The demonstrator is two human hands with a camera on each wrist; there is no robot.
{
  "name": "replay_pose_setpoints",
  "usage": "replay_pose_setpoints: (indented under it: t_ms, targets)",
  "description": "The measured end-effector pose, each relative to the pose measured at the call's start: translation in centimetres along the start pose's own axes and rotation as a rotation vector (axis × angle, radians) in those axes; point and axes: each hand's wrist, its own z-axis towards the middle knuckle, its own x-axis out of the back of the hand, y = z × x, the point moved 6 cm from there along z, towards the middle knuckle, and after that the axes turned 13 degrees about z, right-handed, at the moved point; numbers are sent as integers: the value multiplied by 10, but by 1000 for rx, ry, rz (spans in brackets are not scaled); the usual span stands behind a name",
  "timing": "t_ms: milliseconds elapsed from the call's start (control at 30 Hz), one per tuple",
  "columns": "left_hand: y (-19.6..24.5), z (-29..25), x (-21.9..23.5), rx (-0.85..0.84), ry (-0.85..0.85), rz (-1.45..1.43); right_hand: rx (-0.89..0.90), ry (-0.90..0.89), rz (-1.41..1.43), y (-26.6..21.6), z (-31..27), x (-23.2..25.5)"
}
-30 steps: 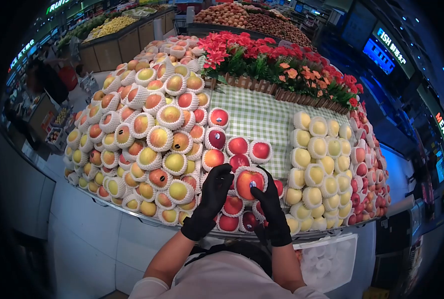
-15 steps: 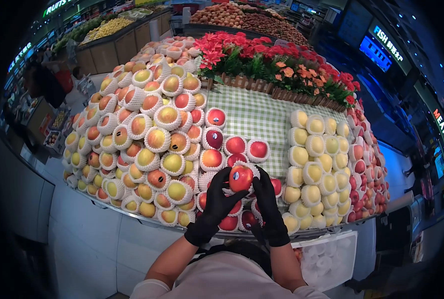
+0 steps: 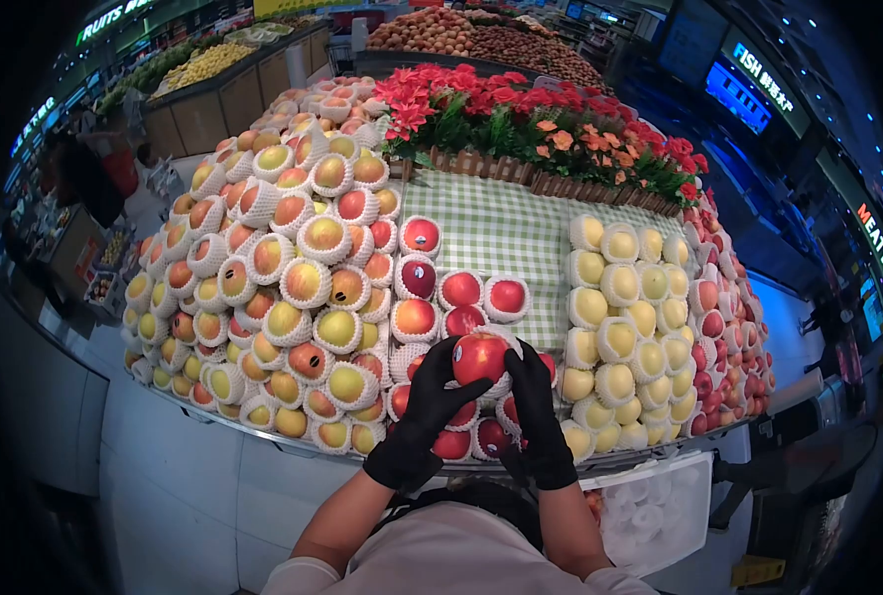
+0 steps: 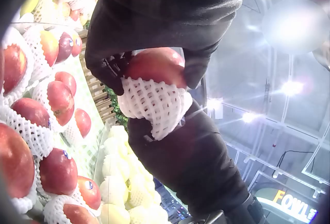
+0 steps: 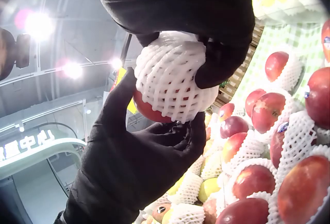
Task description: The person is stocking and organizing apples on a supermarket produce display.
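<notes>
Held between both black-gloved hands is a red apple [image 3: 481, 358] with a sticker on its side. A white foam net sleeve [image 5: 170, 77] covers one side of it. My left hand [image 3: 432, 389] grips the bare red end, its thumb and fingers curled round the apple in the left wrist view. Gripping the sleeved side is my right hand [image 3: 533, 395], with the thumb pressed on the foam in the right wrist view. Below and around the hands lie more sleeved red apples [image 3: 459, 290].
Green checked cloth [image 3: 491, 223] lies beyond the red apples. Yellow sleeved fruit [image 3: 622, 337] stands in rows on the right, and a big pile of yellow-red fruit [image 3: 303, 283] on the left. Red flowers [image 3: 521, 109] line the back. A white bin [image 3: 660, 516] sits low at right.
The apple has turned in the hands, its sticker moving to the left side. My left hand, spread beside the apple at first, has closed round it. The view has shifted slightly.
</notes>
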Motion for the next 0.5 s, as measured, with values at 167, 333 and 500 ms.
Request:
replay_pose_setpoints:
  t_ms: [167,333,500]
  targets:
    - [-2,-1,2,-59,53,81,-41,-36,140,4,-6,-9]
    - [-4,-2,3,-103,104,178,-87,-33,204,10,-3,-8]
    - [-3,0,5,-61,97,161,-69,-52,161,1,-6,-20]
